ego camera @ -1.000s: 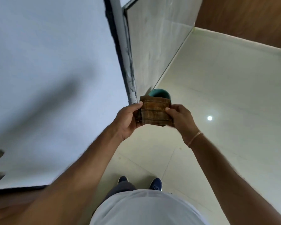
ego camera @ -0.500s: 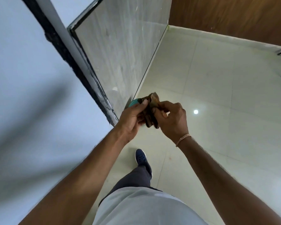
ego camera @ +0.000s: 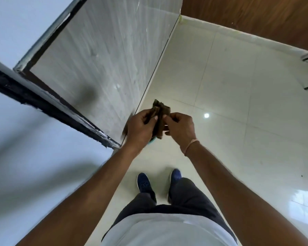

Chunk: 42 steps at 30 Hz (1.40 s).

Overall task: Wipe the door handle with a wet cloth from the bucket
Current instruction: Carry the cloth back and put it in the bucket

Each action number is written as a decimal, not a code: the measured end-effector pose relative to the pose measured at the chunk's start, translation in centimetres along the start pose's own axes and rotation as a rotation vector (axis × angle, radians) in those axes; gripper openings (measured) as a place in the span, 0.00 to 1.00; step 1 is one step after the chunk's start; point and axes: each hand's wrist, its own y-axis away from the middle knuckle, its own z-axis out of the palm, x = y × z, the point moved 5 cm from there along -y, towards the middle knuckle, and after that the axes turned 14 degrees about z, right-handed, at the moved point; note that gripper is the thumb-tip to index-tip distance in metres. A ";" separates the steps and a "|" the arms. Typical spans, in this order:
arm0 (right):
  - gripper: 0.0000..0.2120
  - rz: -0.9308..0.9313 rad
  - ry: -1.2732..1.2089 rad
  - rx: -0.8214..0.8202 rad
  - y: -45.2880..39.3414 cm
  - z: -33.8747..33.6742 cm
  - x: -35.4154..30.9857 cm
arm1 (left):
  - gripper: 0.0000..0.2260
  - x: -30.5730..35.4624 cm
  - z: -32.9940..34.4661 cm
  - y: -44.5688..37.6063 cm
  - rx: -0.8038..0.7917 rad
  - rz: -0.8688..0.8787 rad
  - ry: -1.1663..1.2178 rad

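A brown cloth point(ego camera: 161, 112) is bunched between both hands in the middle of the view. My left hand point(ego camera: 140, 127) grips its left side and my right hand point(ego camera: 180, 128) pinches its right side. Just below the hands, a sliver of the teal bucket point(ego camera: 152, 140) shows on the floor; most of it is hidden behind the hands and cloth. No door handle is in view.
A pale grey door panel point(ego camera: 105, 59) with a dark frame point(ego camera: 43, 102) stands to the left. White wall fills the far left. Glossy cream floor tiles point(ego camera: 238, 121) spread right, with a wooden wall point(ego camera: 256, 18) at the back. My blue shoes point(ego camera: 144, 183) stand below.
The cloth went from a flat folded square held open to a crumpled bunch between both hands. The view swung right and down; the bucket became mostly hidden. My feet stepped closer.
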 end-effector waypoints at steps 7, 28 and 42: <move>0.28 0.048 0.090 -0.099 -7.1 0.5 -3.7 | 0.24 0.0 3.3 -4.9 0.029 -0.120 0.062; 0.18 0.098 0.476 -0.408 -26.9 10.0 1.4 | 0.11 -22.3 -0.1 -9.4 0.353 -0.475 -0.243; 0.21 -0.094 1.038 -0.406 -48.8 30.2 23.5 | 0.27 -54.3 0.2 -11.7 0.119 -0.334 -0.673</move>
